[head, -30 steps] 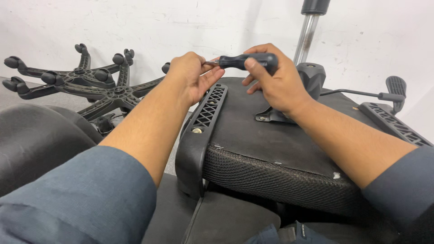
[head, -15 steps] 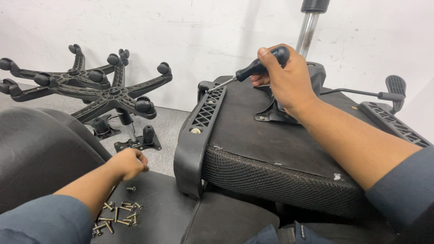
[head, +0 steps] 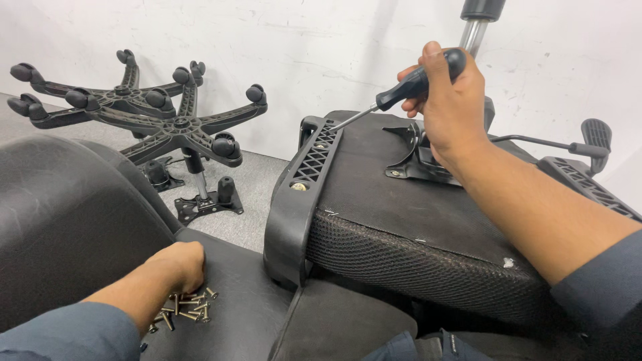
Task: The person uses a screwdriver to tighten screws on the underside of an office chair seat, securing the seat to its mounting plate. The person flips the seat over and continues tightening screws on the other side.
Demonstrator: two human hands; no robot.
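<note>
Black plastic and mesh fill most of the view: an upturned office chair seat (head: 414, 220) lies across the person's lap, its underside facing up, with a black armrest bracket (head: 297, 200) bolted along its near left edge. The right hand (head: 448, 100) is wrapped in a closed fist around the black handle of a screwdriver (head: 408, 87), held above the seat with its metal shaft slanting down and left toward the top of the bracket. The left hand (head: 175, 266) is low on the left, fingers curled down onto a small heap of loose screws (head: 186, 307) lying on a black leather cushion (head: 73, 220); whether it pinches one I cannot tell. Two five-armed caster bases (head: 160, 120) stand by the white wall, well apart from both hands.
</note>
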